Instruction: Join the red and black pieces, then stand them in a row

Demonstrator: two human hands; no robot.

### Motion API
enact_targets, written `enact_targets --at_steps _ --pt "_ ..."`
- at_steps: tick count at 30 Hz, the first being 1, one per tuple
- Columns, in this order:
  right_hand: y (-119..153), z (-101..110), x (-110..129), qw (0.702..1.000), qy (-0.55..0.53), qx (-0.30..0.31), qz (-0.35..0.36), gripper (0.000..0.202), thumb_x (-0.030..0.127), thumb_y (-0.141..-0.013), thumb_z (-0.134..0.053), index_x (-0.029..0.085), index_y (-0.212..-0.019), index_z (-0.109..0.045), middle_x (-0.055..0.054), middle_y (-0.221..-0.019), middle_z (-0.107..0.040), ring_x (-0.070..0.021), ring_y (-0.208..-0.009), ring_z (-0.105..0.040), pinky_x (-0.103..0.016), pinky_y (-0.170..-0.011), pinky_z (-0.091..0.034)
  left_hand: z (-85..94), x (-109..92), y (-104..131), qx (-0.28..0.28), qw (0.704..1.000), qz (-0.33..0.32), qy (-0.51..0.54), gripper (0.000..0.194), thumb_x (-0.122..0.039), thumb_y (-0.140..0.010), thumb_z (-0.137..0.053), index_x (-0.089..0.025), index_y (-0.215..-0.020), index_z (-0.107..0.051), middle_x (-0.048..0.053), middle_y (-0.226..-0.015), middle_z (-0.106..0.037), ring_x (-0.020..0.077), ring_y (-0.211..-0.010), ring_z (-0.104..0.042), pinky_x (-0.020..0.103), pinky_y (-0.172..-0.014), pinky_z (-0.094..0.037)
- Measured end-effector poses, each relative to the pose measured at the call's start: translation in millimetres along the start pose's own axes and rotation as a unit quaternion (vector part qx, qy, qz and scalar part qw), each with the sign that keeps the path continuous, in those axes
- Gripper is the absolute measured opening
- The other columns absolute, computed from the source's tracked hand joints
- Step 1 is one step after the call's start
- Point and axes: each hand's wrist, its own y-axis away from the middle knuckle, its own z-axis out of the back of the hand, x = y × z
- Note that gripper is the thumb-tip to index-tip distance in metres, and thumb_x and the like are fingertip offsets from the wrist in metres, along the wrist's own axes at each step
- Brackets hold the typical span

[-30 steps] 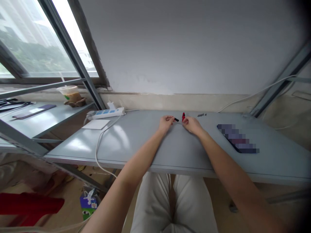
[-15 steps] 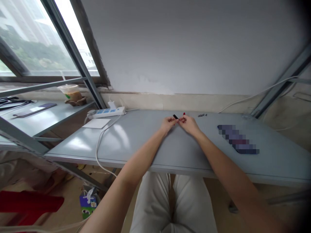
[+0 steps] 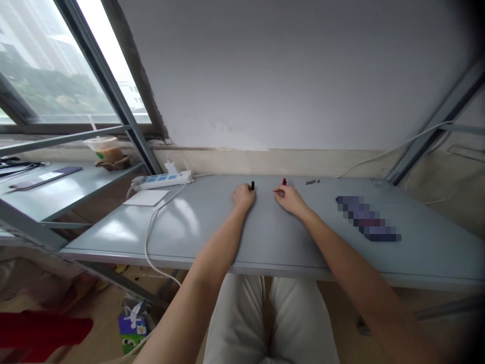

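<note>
Drawing apart from where they met, our left hand (image 3: 243, 196) closes its fingertips on the upright black piece (image 3: 252, 185); our right hand (image 3: 288, 198), loosely curled, is just by the red piece (image 3: 284, 181), any hold unclear, so the pieces now sit separated.

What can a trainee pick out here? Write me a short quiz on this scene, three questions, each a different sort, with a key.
1. True or false: the black piece is upright at the fingers of the left hand.
2. What stands on the side shelf near the window?
A) a lamp
B) a cup
C) a book stack
3. Fill in the missing word: the white power strip lies toward the person's ____ end of the desk.

Key: 1 true; 2 B; 3 left.
</note>
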Motion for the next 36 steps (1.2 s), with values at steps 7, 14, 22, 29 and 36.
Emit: enact_targets --at_steps 7,14,22,29,36 --pt "-0.3 0.3 -0.2 1.000 0.010 0.008 0.013 0.016 0.017 -0.075 -0.053 0.017 -0.084 -0.066 -0.006 -0.081 -0.067 -0.0155 -0.075 -0.061 -0.027 -0.072 -0.045 -3.6 -0.1 -1.1 -0.021 0.999 0.020 -0.031 0.020 -0.033 -0.076 -0.056 -0.019 -0.087 -0.067 0.012 -0.095 -0.065 0.0267 -0.101 -0.052 0.042 -0.086 -0.035" --pt "-0.7 -0.7 -0.5 1.000 0.011 0.016 0.002 0.014 0.019 -0.075 -0.053 0.017 -0.081 -0.066 -0.005 -0.078 -0.067 -0.0146 -0.072 -0.060 -0.025 -0.067 -0.044 -4.8 1.5 -2.8 -0.038 0.997 0.049 -0.034 0.020 -0.038 -0.074 -0.058 -0.022 -0.083 -0.067 0.012 -0.092 -0.064 0.0281 -0.103 -0.050 0.045 -0.087 -0.032" --pt "-1.7 18.0 1.7 0.989 0.128 0.029 -0.072 0.018 0.024 -0.078 -0.049 0.018 -0.083 -0.065 -0.008 -0.084 -0.067 -0.0181 -0.078 -0.060 -0.027 -0.069 -0.043 2.5 -4.6 5.8 -0.090 0.995 0.034 -0.032 0.043 -0.038 -0.072 -0.061 -0.018 -0.109 -0.055 0.014 -0.111 -0.057 0.0287 -0.107 -0.047 0.043 -0.088 -0.033" --pt "-1.8 41.3 -21.9 0.936 0.269 0.092 -0.207 0.027 0.035 -0.076 -0.053 0.017 -0.091 -0.066 -0.015 -0.097 -0.063 -0.0277 -0.096 -0.057 -0.036 -0.076 -0.043 7.5 -31.3 29.7 -0.114 0.982 -0.142 -0.054 0.040 -0.030 -0.079 -0.052 -0.019 -0.118 -0.048 0.011 -0.117 -0.053 0.0250 -0.108 -0.045 0.040 -0.090 -0.031" --pt "-0.2 30.6 -34.8 0.934 0.263 0.105 -0.218 0.034 0.042 -0.074 -0.054 0.018 -0.095 -0.065 -0.015 -0.103 -0.062 -0.0288 -0.101 -0.055 -0.040 -0.079 -0.042 -2.9 -41.7 46.7 0.048 0.971 -0.210 -0.100 0.038 -0.029 -0.081 -0.046 -0.017 -0.118 -0.050 0.012 -0.113 -0.057 0.0263 -0.108 -0.046 0.040 -0.089 -0.033"
